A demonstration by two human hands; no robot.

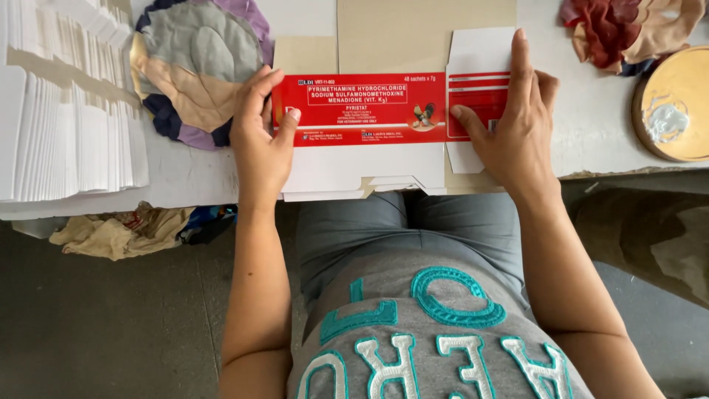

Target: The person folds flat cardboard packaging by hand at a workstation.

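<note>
Both of my hands rest on the flat red-and-white cardboard carton blank point(377, 122), which lies unfolded on the white table top point(598, 125) right in front of my body. My left hand point(260, 140) grips the blank's left end, thumb on the red printed face and fingers curled round the edge, so it is clamped on the card. My right hand point(517, 125) lies spread and flat on the right end, forefinger stretched up along the white flap, thumb pressing the red panel; it presses down, and I cannot tell that it pinches anything.

The blank's long axis runs left to right across me, between the two hands, with its white flaps towards my lap overhanging the table edge. A plain brown sheet of cardboard point(425, 33) lies under it. Neither hand is nearer; each holds one end.

Well off to my left stands a stack of white folded card blanks point(66, 148), and beside my left hand a patchwork cloth pad in grey, tan and purple point(196, 66). Far right sits a round wooden dish with white paste point(672, 107).
</note>
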